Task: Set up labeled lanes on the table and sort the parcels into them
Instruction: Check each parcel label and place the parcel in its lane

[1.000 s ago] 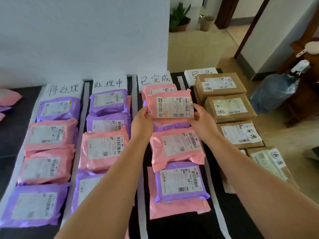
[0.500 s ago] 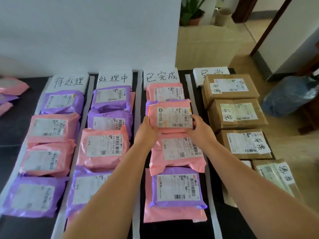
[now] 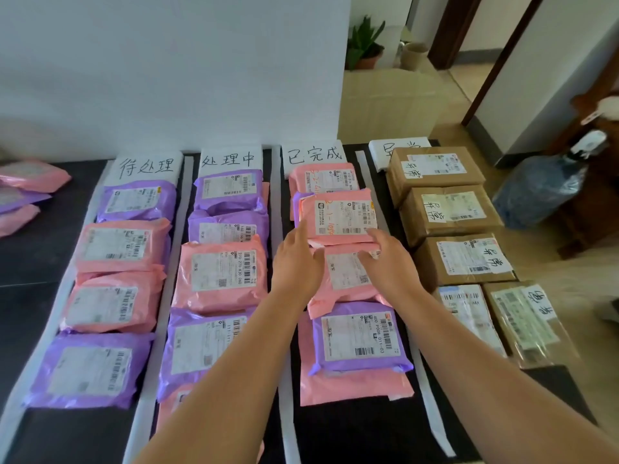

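Pink parcel lies atop purple parcel; brown boxes just beside.

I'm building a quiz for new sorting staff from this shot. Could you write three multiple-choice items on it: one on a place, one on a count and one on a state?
1. Which sign heads the lane where the pink parcel at the left hand lies?
A) the 处理中 sign
B) the half-hidden sign by the brown boxes
C) the 已完成 sign

2. How many parcels lie in the lane under the 待处理 sign?
A) two
B) four
C) six

3. How is the left hand?
A) fingers straight, at the pink parcel's left edge
B) curled round a purple parcel
C) out of view

Answers:
1 C: the parcel lies second from the far end, below that sign.
2 B: the lane shows purple, pink, pink, purple.
3 A: its fingers lie straight along that edge.
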### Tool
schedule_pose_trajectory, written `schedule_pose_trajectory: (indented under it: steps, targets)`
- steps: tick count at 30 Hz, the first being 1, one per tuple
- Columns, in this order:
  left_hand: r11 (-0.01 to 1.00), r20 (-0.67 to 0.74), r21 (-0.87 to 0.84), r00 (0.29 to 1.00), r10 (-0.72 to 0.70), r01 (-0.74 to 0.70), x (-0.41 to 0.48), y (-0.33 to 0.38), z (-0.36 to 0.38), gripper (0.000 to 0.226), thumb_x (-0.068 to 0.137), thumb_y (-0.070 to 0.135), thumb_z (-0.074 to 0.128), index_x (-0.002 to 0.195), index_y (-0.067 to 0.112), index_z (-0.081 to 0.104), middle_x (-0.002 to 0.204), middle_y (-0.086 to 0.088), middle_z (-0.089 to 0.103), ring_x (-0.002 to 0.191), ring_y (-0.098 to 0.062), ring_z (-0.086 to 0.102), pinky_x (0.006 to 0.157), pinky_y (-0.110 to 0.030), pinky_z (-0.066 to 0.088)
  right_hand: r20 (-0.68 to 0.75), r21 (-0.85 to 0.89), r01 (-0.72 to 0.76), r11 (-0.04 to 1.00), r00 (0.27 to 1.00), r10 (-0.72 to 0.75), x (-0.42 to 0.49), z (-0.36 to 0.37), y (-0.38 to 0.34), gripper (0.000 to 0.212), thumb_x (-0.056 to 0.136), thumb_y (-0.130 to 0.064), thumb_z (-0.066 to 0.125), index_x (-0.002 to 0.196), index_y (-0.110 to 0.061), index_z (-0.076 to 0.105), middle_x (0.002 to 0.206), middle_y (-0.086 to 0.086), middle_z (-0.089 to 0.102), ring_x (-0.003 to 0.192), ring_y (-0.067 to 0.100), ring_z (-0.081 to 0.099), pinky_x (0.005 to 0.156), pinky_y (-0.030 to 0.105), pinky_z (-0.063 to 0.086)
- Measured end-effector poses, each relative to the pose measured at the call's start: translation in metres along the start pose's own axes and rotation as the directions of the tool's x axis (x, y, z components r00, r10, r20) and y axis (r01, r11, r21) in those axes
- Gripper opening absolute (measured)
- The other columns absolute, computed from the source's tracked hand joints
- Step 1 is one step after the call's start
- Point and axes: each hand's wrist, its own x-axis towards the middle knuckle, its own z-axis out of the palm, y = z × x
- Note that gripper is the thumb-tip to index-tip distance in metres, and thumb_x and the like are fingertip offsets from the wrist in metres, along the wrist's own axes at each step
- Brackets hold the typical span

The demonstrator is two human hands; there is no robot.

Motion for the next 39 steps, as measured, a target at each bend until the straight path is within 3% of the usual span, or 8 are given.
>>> schedule_pose_trajectory:
  steps: [4,10,14,19,22,26,35,39]
  targets:
    - [0.999,-0.015,0.040,1.000,-0.001,0.002,-0.042,-0.011,-0.011,0.062,0.100,0.024,0.047,0.156,0.021,0.020,0.154,-0.004,0.036,0.140,-0.027,0.035,0.112,-0.044,0.033,0.014,-0.011,0.036,0.999,0.999,-0.036,-0.034,0.010,-0.017,0.047,0.097,-0.025,0.060,0.142,-0.021,0.048,0.138,0.003,0.053,0.125,0.021,0.051,0.095,0.031,0.041]
    - [0.981,-0.095,0.191,0.995,0.041,-0.022,-0.109,-0.032,-0.034,0.059,0.099,0.019,0.048,0.154,0.020,0.026,0.153,-0.005,0.039,0.138,-0.027,0.037,0.114,-0.040,0.029,0.083,0.013,0.180,0.984,0.980,-0.181,-0.083,0.019,-0.044,0.044,0.096,-0.024,0.060,0.139,-0.021,0.051,0.135,0.002,0.057,0.122,0.021,0.052,0.093,0.031,0.038]
    - [0.995,-0.190,0.095,0.982,-0.022,0.041,-0.162,-0.041,-0.037,0.055,0.099,0.016,0.048,0.152,0.020,0.032,0.148,-0.005,0.044,0.133,-0.026,0.042,0.108,-0.035,0.032,0.131,0.033,0.236,0.971,0.962,-0.238,-0.125,0.019,-0.047,0.045,0.096,-0.026,0.060,0.140,-0.021,0.049,0.134,0.004,0.054,0.120,0.022,0.052,0.088,0.031,0.039]
    - [0.986,-0.245,-0.007,0.956,-0.163,0.166,-0.221,-0.067,-0.044,0.056,0.100,0.019,0.051,0.153,0.023,0.032,0.151,-0.005,0.043,0.134,-0.026,0.044,0.110,-0.043,0.039,0.190,0.048,0.305,0.951,0.932,-0.308,-0.175,0.029,-0.049,0.045,0.097,-0.023,0.060,0.141,-0.019,0.050,0.142,0.004,0.050,0.125,0.021,0.050,0.095,0.028,0.037]
    - [0.979,-0.289,-0.014,0.937,-0.199,0.203,-0.245,-0.083,-0.058,0.055,0.101,0.023,0.051,0.152,0.025,0.031,0.152,-0.002,0.041,0.137,-0.022,0.041,0.110,-0.039,0.040,0.225,0.065,0.348,0.935,0.908,-0.353,-0.197,0.040,-0.060,0.045,0.096,-0.023,0.062,0.140,-0.018,0.051,0.139,0.004,0.052,0.126,0.021,0.051,0.096,0.027,0.037]
    - [0.976,-0.355,-0.064,0.909,-0.217,0.208,-0.272,-0.107,-0.090,0.052,0.101,0.022,0.051,0.150,0.024,0.035,0.148,-0.002,0.045,0.133,-0.021,0.045,0.104,-0.033,0.040,0.265,0.044,0.435,0.900,0.863,-0.430,-0.225,0.068,-0.091,0.047,0.095,-0.026,0.064,0.140,-0.019,0.051,0.139,0.002,0.054,0.128,0.020,0.050,0.099,0.029,0.040]
    - [0.948,-0.446,-0.123,0.837,-0.317,0.294,-0.337,-0.224,-0.191,0.054,0.101,0.028,0.050,0.152,0.025,0.032,0.150,0.001,0.043,0.130,-0.020,0.048,0.104,-0.038,0.044,0.322,0.056,0.483,0.874,0.820,-0.474,-0.294,0.175,-0.202,0.044,0.096,-0.025,0.063,0.139,-0.021,0.052,0.132,-0.001,0.053,0.126,0.019,0.050,0.091,0.022,0.036]
    - [0.948,-0.487,-0.095,0.816,-0.310,0.303,-0.367,-0.297,-0.254,0.054,0.102,0.027,0.049,0.153,0.023,0.032,0.151,0.004,0.042,0.136,-0.015,0.040,0.107,-0.031,0.037,0.303,0.111,0.503,0.857,0.804,-0.511,-0.339,0.245,-0.270,0.042,0.095,-0.026,0.064,0.136,-0.020,0.056,0.136,0.001,0.056,0.128,0.020,0.049,0.107,0.028,0.036]
